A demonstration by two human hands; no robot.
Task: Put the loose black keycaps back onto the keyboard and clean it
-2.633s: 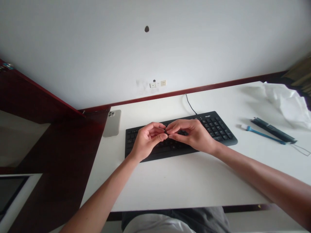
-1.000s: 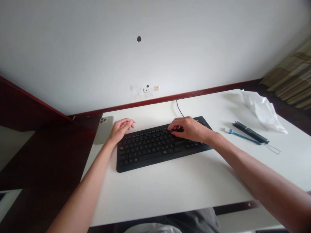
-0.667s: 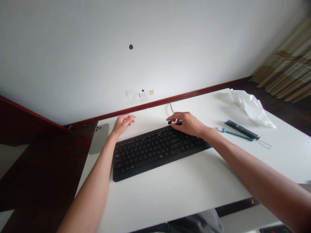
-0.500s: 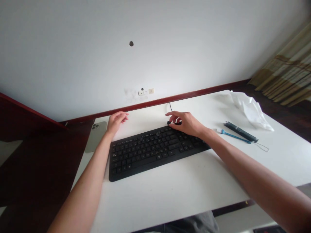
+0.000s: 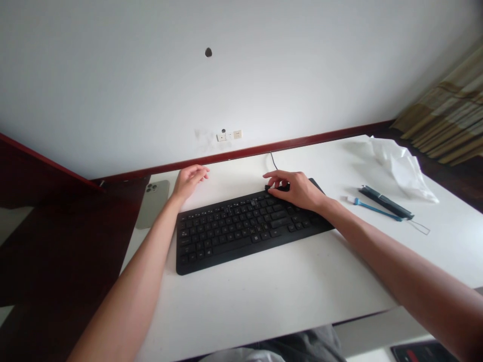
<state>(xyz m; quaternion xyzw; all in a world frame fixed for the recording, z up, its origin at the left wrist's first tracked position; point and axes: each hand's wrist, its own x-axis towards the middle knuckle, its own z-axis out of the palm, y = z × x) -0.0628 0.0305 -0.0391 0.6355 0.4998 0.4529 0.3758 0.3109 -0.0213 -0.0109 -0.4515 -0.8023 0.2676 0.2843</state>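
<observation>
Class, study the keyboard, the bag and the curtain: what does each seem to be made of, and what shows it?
Keyboard: probably matte black plastic, judging by its dull, even surface.
Bag: likely thin plastic film, whitish, crinkled and slightly shiny.
Curtain: apparently woven fabric, hanging in soft folds.

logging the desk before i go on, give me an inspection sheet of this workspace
surface: white tabletop, a few faint specks
job's things: black keyboard lying flat; small black piece at its far edge
clutter: phone face down at left; blue stick with white end, dark strip and crumpled white plastic at right
left hand: fingers loosely curled, nothing seen in them
right hand: fingers pinching the small black piece
cables: dark cable running to the table's far edge, plug end out of view
surroundings: wall sockets, wall hole, curtain at right
</observation>
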